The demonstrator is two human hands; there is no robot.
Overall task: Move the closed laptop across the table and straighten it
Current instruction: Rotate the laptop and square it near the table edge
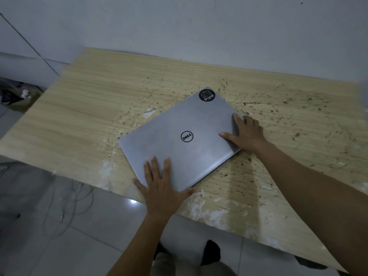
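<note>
A closed silver laptop (179, 136) with a round black logo and a black sticker at its far corner lies skewed on the light wooden table (89, 108), near the front edge. My left hand (162, 186) lies flat on the laptop's near corner, fingers spread, thumb off its edge. My right hand (246, 133) grips the laptop's right edge, with thumb and a finger on the lid and the other fingers over the side.
The table top is scratched and stained, with white worn patches near its front edge. A white wall stands behind it. Grey floor tiles with loose cables (65, 206) lie at the lower left. A dark heap (14, 94) sits at the far left.
</note>
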